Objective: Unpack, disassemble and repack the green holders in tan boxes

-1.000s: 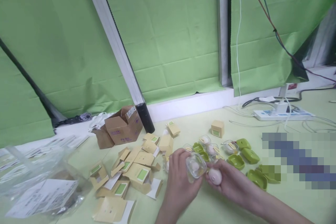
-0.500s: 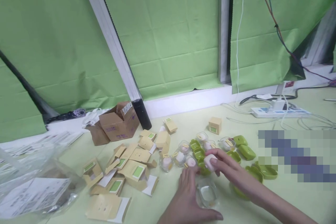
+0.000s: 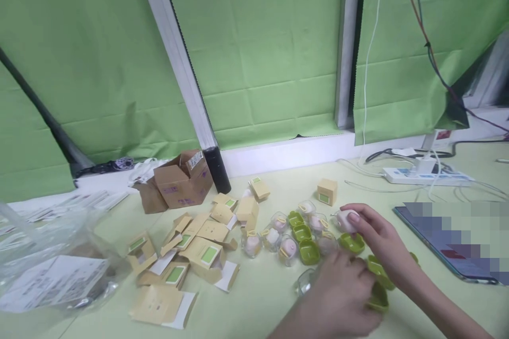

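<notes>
My right hand (image 3: 376, 230) has its thumb and fingers closed on a small white rounded piece (image 3: 347, 220), at the right of a cluster of clear cups. My left hand (image 3: 336, 288) is blurred by motion, reaching across the front of the table near a green cup (image 3: 377, 296); its fingertips are hard to make out. Just left of it lies a clear cup (image 3: 305, 280), partly covered by the hand. Clear cups with pale pink contents and yellow loops, such as a clear cup (image 3: 288, 250), stand around a row of green cups (image 3: 309, 252).
Opened yellow cartons (image 3: 202, 254) are spread at the left, beside a clear plastic bag (image 3: 59, 275). Behind them stand a brown cardboard box (image 3: 183, 185) and a black cylinder (image 3: 217, 169). A small closed carton (image 3: 326, 192), a power strip (image 3: 429, 176) and a phone (image 3: 437, 249) lie farther right.
My left hand has moved right, away from the clear cup. My right hand has shifted up and right and grips a white piece there. The view has turned slightly.
</notes>
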Motion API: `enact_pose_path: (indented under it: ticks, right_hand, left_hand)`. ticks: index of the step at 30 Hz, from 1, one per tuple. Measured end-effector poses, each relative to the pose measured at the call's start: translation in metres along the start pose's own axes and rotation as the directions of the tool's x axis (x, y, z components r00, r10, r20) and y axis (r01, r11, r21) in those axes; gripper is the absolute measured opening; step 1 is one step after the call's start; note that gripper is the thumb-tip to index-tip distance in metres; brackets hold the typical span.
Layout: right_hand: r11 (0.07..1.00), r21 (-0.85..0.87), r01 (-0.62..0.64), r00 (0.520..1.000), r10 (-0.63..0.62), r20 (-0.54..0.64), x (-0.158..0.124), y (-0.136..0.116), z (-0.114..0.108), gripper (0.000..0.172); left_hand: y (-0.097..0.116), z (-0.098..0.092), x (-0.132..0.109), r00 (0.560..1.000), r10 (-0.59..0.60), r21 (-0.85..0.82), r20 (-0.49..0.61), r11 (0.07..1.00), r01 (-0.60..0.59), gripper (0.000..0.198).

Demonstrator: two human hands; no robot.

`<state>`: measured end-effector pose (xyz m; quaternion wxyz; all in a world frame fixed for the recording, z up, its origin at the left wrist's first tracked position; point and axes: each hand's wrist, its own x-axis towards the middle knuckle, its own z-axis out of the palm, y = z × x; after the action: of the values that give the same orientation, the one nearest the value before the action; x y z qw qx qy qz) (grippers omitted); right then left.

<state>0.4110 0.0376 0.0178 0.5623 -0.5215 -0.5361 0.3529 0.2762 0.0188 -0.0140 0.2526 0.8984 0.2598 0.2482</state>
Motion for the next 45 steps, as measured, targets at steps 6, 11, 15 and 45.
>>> enact_pose_path:
  ticks: [6, 11, 15, 45]
  right_hand:
    - [0.998, 0.056, -0.006, 1.0, 0.006, 0.001, 0.003, -0.001, 0.003, 0.038]
    - [0.946, -0.103, 0.308, 0.91, -0.262, 0.322, -0.016, 0.002, 0.04, 0.021]
    - [0.744, -0.272, 0.611, 0.753, -0.439, 0.49, -0.033, 0.001, 0.07, 0.027]
    - [0.962, 0.24, -0.131, 0.948, 0.05, 0.313, -0.012, 0.002, 0.05, 0.029]
  left_hand:
    - [-0.014, -0.06, -0.029, 0.81, -0.556, -0.968, -0.185, 0.246, -0.052, 0.028]
    - [-0.032, -0.06, -0.031, 0.686, -0.726, -0.948, -0.045, -0.186, -0.258, 0.023]
    - [-0.03, -0.05, -0.033, 0.728, -0.685, -0.934, 0.037, -0.283, -0.219, 0.041]
    - [-0.034, -0.056, -0.044, 0.653, -0.749, -0.987, -0.111, 0.007, -0.16, 0.03]
